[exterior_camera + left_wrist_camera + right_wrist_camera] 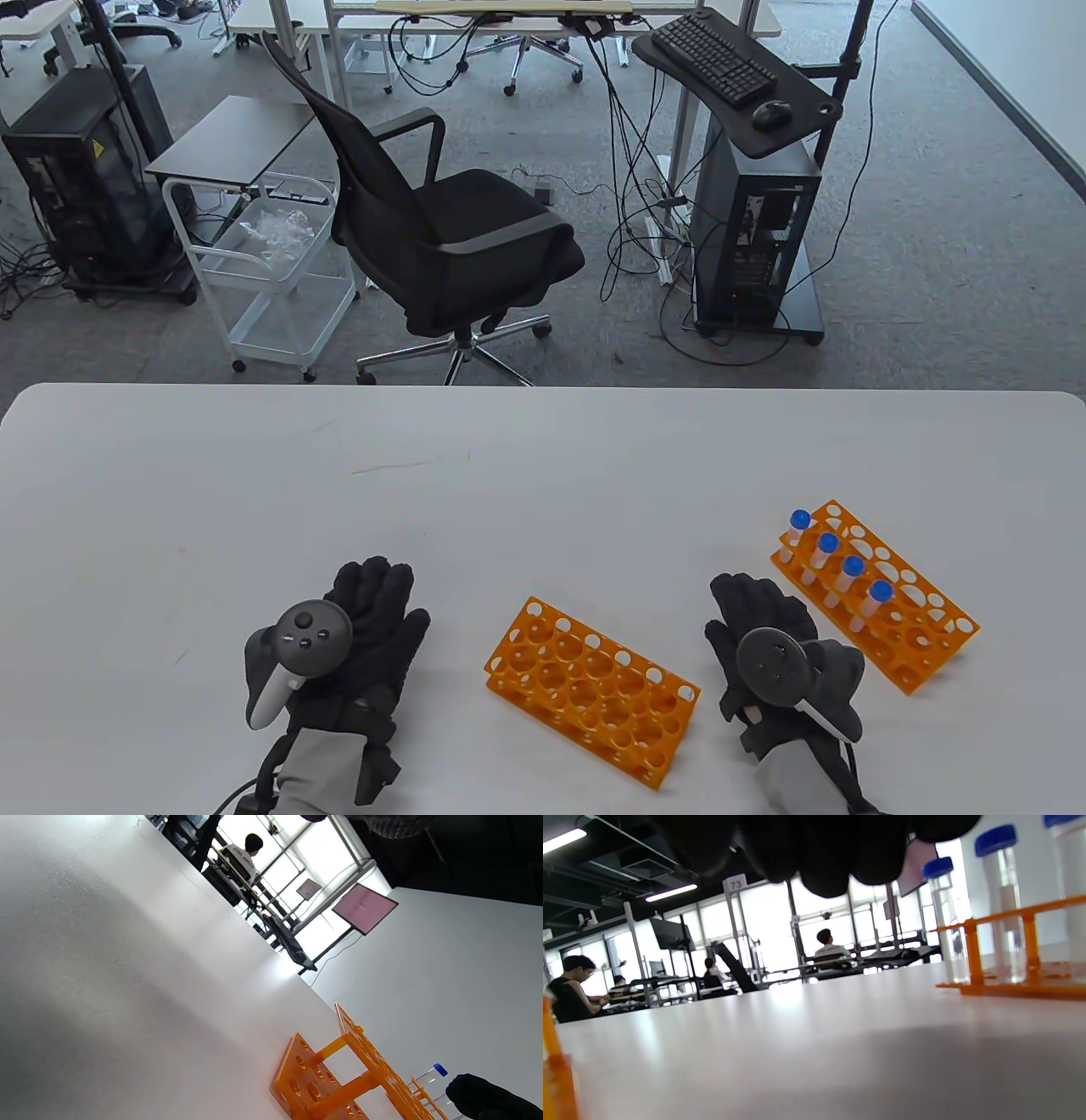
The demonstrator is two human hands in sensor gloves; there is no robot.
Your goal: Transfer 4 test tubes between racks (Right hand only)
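Note:
Two orange racks stand on the white table [543, 475]. The right rack [908, 620] holds several clear test tubes with blue caps [827, 543] in a row along its left side. The middle rack [594, 679] holds none. My right hand [759, 615] lies flat and empty on the table between the racks, fingers spread, just left of the tubes. My left hand [373, 607] lies flat and empty at the left. In the right wrist view the tubes [1003, 899] stand close at the right, under my fingertips [823, 878]. The left wrist view shows the middle rack [335, 1073].
An office chair [458, 246], a white cart [271, 272] and a computer stand [755, 229] stand on the floor beyond the table's far edge. Bare table lies behind and left of the racks.

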